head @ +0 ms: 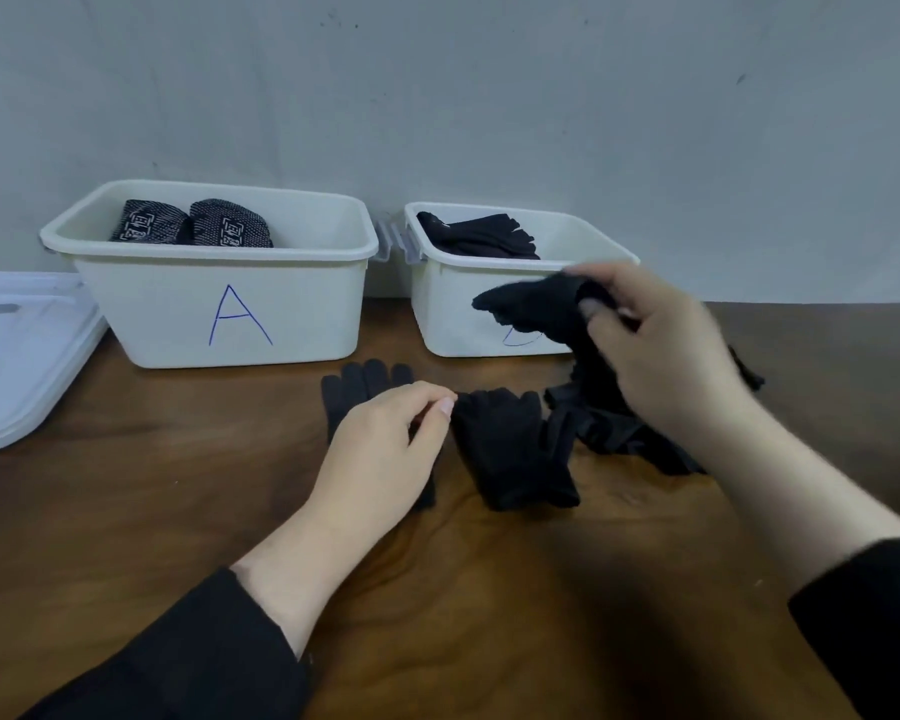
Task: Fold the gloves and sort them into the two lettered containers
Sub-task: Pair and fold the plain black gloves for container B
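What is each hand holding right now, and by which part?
The right hand pinches a black glove by one end, lifted before the right container. The left hand rests on a flat glove, gripping nothing clearly.

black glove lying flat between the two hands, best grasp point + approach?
Pinch the middle glove at its cuff end nearest the person, coming from above: it lies flat on the table, fingers toward the containers, cuff edge clear of the right-side pile.

Plain sorting workstation, wooden table (178,511), scuffed grey wall (437,96), 2 lettered bins (219,314)
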